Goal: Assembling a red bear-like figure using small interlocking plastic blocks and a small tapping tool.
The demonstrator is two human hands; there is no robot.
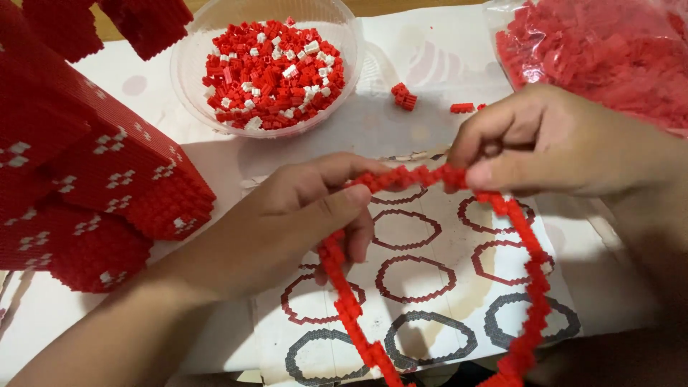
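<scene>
A thin ring of small red bricks (pixel 530 265) is held up over a printed sheet (pixel 423 287) that shows several red and grey ring outlines. My left hand (pixel 301 215) grips the ring's upper left part between thumb and fingers. My right hand (pixel 559 140) pinches its top edge near the middle. The ring's lower part runs out of the frame at the bottom.
A clear bowl (pixel 193 79) of red and white small bricks stands at the back. A clear bag of red bricks (pixel 602 54) lies at the back right. A large red brick model with white dots (pixel 86 179) fills the left. Loose red bricks (pixel 403 95) lie behind the sheet.
</scene>
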